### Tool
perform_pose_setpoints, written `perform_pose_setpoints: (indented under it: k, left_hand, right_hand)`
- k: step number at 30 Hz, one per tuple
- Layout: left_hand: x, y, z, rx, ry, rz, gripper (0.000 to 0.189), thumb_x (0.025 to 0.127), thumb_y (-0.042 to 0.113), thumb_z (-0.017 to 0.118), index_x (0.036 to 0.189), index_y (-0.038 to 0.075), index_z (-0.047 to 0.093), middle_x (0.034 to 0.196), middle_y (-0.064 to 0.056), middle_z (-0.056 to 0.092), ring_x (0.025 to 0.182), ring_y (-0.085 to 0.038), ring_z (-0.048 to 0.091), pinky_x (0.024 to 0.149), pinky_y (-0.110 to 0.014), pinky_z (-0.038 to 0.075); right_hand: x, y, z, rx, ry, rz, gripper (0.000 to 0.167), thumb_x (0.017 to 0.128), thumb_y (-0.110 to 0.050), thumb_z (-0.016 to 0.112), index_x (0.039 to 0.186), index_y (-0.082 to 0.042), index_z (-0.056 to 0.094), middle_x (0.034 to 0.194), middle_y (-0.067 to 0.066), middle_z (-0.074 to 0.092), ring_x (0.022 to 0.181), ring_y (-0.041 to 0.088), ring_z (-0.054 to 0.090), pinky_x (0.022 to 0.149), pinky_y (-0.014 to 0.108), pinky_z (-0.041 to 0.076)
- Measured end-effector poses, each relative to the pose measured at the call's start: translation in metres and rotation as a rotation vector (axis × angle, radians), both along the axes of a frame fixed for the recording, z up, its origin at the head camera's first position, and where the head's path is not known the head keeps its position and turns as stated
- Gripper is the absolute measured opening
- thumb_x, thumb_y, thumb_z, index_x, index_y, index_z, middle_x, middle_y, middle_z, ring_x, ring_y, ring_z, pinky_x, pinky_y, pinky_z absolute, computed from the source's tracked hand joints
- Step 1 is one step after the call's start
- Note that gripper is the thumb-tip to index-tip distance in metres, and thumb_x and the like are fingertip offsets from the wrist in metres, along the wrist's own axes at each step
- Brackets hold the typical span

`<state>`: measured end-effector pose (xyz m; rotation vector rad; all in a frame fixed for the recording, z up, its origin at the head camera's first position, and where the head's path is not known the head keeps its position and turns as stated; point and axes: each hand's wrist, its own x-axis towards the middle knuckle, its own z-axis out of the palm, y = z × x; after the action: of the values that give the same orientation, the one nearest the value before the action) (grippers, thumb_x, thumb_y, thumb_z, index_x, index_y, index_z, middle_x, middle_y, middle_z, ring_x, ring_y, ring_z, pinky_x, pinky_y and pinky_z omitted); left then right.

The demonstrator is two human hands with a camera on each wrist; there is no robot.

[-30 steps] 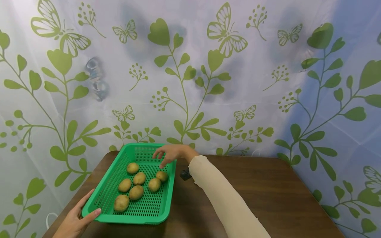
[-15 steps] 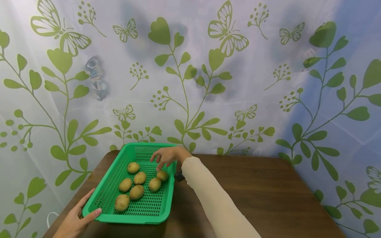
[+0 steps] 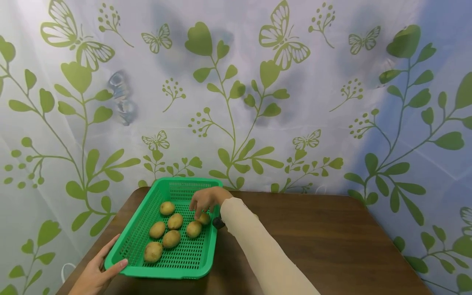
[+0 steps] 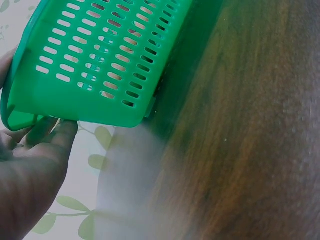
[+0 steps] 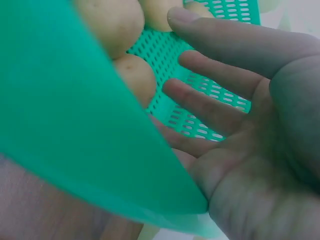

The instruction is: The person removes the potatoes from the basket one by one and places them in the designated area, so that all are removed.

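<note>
A green plastic basket point(image 3: 166, 271) with slotted walls stands on the table, several potatoes point(image 3: 171, 239) lying on its floor. At the near left corner my left hand point(image 3: 96, 273) grips the rim, thumb on top and fingers on the outer side; the left wrist view shows the fingers point(image 4: 62, 135) against the basket wall point(image 4: 80, 107). My right hand point(image 3: 207, 200) reaches over the right wall, its fingers loosely spread and pointing down beside the rightmost potato point(image 3: 204, 219), which they partly cover. In the right wrist view nothing lies in the palm of the right hand point(image 5: 235, 120).
The brown wooden table point(image 3: 313, 237) extends to the right of the basket. Behind it hangs a pale curtain point(image 3: 258, 135) printed with green leaves and butterflies. A dark wrist device point(image 3: 218, 223) sits under my right wrist, next to the basket's right rim.
My right hand has moved slightly lower, down into the basket and closer to the rightmost potato. The left hand keeps its grip on the corner, and the potatoes lie as before.
</note>
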<state>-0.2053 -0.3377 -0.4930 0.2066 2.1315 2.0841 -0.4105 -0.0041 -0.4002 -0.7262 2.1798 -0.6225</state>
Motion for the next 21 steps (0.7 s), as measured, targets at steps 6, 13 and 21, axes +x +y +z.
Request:
perform_pose_setpoints:
  k: [6, 13, 21]
  left_hand:
    - [0.0, -0.001, -0.002, -0.007, 0.004, 0.007, 0.083, 0.108, 0.006, 0.054, 0.162, -0.005, -0.007, 0.127, -0.014, 0.061, 0.108, -0.019, 0.068, 0.085, -0.037, 0.06]
    - [-0.001, -0.002, -0.003, 0.017, 0.019, -0.017, 0.082, 0.108, 0.004, 0.053, 0.162, -0.005, -0.009, 0.126, -0.014, 0.062, 0.108, -0.019, 0.068, 0.085, -0.036, 0.059]
    - [-0.004, -0.003, -0.002, -0.004, -0.01, -0.022, 0.083, 0.108, 0.006, 0.053, 0.163, -0.001, -0.009, 0.119, -0.018, 0.061, 0.096, -0.017, 0.067, 0.079, -0.036, 0.059]
  right_hand:
    - [0.003, -0.006, -0.003, 0.084, -0.009, 0.026, 0.051, 0.098, -0.009, 0.075, 0.146, -0.005, 0.059, 0.153, 0.007, 0.048, 0.132, 0.039, 0.054, 0.097, 0.043, 0.055]
    - [0.003, -0.011, 0.0, 0.181, -0.01, 0.021, 0.052, 0.101, -0.003, 0.068, 0.15, -0.006, 0.055, 0.154, 0.004, 0.049, 0.137, 0.028, 0.051, 0.098, 0.039, 0.055]
    - [-0.001, -0.016, -0.004, 0.294, 0.137, 0.159, 0.036, 0.096, 0.009, 0.063, 0.071, -0.014, 0.049, 0.074, -0.01, 0.036, 0.063, 0.004, 0.033, 0.054, 0.021, 0.041]
